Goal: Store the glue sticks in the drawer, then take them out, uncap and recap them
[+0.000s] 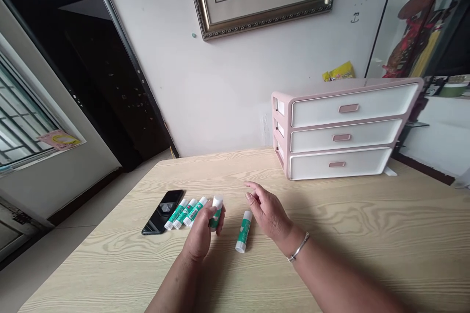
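My left hand [200,234] is closed round a glue stick [217,209] with a white cap and a green label, held up off the table. Right of it, another green-and-white glue stick [244,232] lies on the wood by itself. My right hand [270,210] hovers just beyond that one, fingers apart and nothing in them; a silver bracelet [299,247] circles the wrist. Several more glue sticks [181,214] lie side by side left of my left hand, the nearest partly hidden by it.
A black phone [156,220] lies beside the row of glue sticks, on the light wooden table [147,274]. At the back right stands a pink-and-white drawer unit [345,137], with a yellow packet [340,72] behind its top. A framed picture [264,14] hangs on the wall.
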`<state>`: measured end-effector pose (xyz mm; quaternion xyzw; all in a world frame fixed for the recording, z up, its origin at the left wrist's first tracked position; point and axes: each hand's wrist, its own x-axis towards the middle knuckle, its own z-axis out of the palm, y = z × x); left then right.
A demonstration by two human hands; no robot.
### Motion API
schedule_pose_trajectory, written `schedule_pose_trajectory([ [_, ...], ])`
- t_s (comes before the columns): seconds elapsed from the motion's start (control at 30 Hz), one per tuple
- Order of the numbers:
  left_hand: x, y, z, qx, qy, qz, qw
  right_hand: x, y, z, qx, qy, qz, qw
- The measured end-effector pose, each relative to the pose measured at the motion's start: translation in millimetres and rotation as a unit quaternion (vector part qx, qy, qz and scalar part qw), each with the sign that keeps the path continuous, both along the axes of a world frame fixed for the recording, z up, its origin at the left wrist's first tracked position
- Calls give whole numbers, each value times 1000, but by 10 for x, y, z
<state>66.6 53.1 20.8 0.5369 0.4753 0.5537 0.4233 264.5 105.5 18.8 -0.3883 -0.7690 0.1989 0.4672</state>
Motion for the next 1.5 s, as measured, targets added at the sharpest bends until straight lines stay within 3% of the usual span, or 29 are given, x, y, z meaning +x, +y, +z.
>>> schedule_pose_trajectory([
  [0.2, -71, 20, 23, -8, 66, 84, 994, 2, 140, -107, 5, -9, -31, 999],
  [0.57, -176, 76, -75, -27, 54, 78, 995, -4, 105, -176, -68, 22, -7, 997],
  [0.7, -192, 55, -55, -22, 94, 110, 989, -8, 126, -237, -73, 20, -4, 997],
  [0.83, -121, 50, -57, -32, 276, 183, 943, 45, 162, -225, -68, 0, -17, 998],
  [0.97, 19, 36, -90, -52, 488, 197, 848, 98, 111, -98, -87, -74, -29, 993],
  [1.03, 68, 15, -107, -54, 552, 187, 811, 85, 36, -35, -103, -128, -28, 986],
  [1.23, 147, -87, -96, -42, 582, 180, 792, -90, -272, -7, -114, -233, -17, 966],
  [1.37, 163, -192, 61, -19, 586, 195, 786, -152, -383, -69, -97, -246, -7, 964],
  [1.5, -51, -233, 211, -39, 581, 255, 772, -146, -399, -118, -82, -223, 8, 971],
])
